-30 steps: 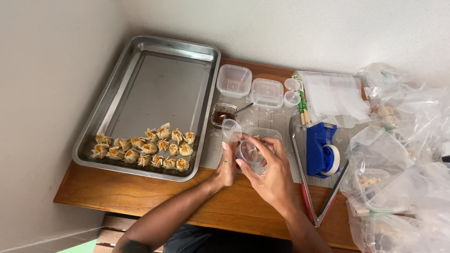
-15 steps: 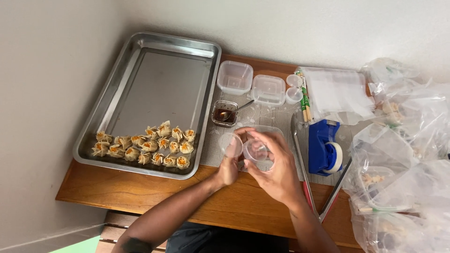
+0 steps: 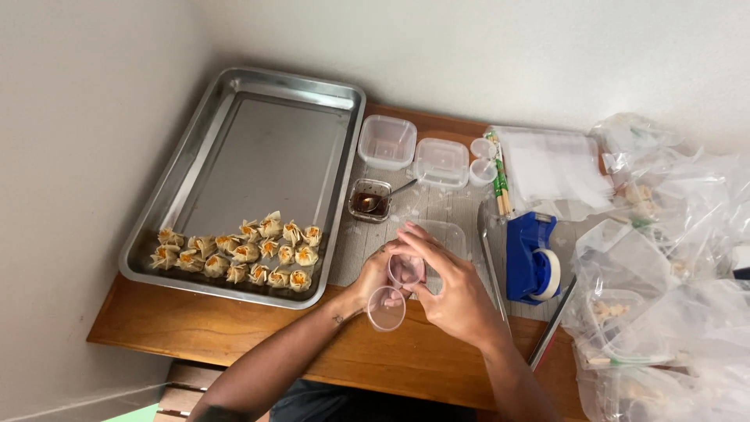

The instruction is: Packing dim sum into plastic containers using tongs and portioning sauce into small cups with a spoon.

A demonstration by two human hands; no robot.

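1. A steel tray (image 3: 258, 148) is lying across the upper left of the frame on the wooden tabletop (image 3: 234, 332), with a cluster of folded dumplings (image 3: 242, 254) sitting along its lower edge.
2. Just right of the tray, a small square dish of dark sauce (image 3: 369, 201) is holding a spoon, and two clear lidded tubs (image 3: 414, 152) are standing above it near the wall.
3. At lower centre, the left hand (image 3: 376, 273) is curling its grip around a small clear plastic cup (image 3: 406, 270), fingers pressing on its left side.
4. A round clear lid (image 3: 387, 309), seemingly hinged to the cup, is hanging open just below it, over the tabletop's front edge.
5. The right hand (image 3: 449, 293) is closing its grip on the same cup from the right, fingertips touching the rim.
6. Behind the hands a clear tub (image 3: 445, 234) is resting on the grey mat.
7. Further right, a blue tape dispenser (image 3: 531, 258) is standing beside metal tongs (image 3: 547, 328).
8. Wrapped chopsticks (image 3: 498, 176) and a stack of clear bags (image 3: 551, 168) are lying at upper right.
9. Filled plastic bags (image 3: 664, 297) are piling up along the right edge.
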